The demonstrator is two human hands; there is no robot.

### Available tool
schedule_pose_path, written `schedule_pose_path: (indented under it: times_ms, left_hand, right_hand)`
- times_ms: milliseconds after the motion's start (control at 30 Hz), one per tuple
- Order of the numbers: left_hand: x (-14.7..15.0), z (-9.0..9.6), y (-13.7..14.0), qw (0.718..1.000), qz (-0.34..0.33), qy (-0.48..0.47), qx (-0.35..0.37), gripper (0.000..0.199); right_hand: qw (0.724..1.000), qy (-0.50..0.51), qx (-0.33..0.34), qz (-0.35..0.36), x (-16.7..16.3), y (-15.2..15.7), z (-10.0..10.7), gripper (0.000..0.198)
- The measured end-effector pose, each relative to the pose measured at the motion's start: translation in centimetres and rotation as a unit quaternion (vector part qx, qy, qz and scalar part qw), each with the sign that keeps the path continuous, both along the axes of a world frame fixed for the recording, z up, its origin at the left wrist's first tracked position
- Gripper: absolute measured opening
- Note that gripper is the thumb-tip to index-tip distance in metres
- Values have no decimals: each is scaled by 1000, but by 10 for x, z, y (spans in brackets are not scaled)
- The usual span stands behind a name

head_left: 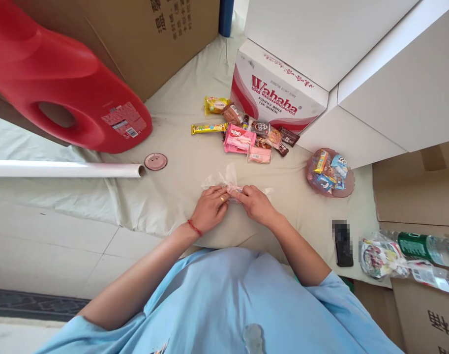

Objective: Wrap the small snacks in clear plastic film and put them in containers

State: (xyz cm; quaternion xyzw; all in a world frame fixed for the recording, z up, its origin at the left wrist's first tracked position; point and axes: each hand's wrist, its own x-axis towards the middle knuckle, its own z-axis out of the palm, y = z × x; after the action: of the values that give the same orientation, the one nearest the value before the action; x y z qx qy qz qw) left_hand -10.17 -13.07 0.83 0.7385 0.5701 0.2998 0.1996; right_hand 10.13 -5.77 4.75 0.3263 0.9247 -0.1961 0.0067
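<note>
L hand (210, 207) & R hand (259, 204) both pinching clear bag (229, 178) btwn fingertips; bag's long axis prob. L–R, partly hidden; hands abt equally near; snacks (240, 139) fwd of grip.

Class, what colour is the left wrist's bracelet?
The bracelet is red, clearest in the head view.

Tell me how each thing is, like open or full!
Thin translucent plastic wrapping, bunched up
Left hand, closed on the wrapping
Right hand, closed on the wrapping
Colourful packaged snacks, piled up
Scalloped pink translucent bowl, holding packets
Black rectangular phone, lying flat
Round pink disc, lying flat
Long white tube, right end open
Large red plastic jug, can't tell if capped
</note>
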Motion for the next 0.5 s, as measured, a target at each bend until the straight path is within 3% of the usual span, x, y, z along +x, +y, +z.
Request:
schedule_pose_path:
  times_ms: [100, 200, 267, 333, 400, 500]
  left_hand:
    - [-14, 2, 5, 995, 42, -94, 12, 29]
    - [-30, 6, 20, 976, 182, -122, -16, 29]
    - [-41, 9, 36, 965, 234, -106, -46, 43]
    - [-49, 11, 52, 972, 194, -107, -78, 74]
    - [-53, 13, 66, 980, 93, -139, -111, 87]
    - [-56, 16, 76, 971, -37, -187, -142, 57]
  right_hand:
    - [1000, -14, 15, -6, -4, -4, -3, 52]
    - [999, -25, 22, 2, -8, -4, -1, 56]
    - [999, -29, 23, 5, -9, -4, 2, 60]
    - [999, -30, 19, 3, -10, -5, 6, 60]
    - [1000, -28, 14, -2, -11, -6, 8, 58]
    - [1000, -24, 10, -10, -12, -7, 10, 55]
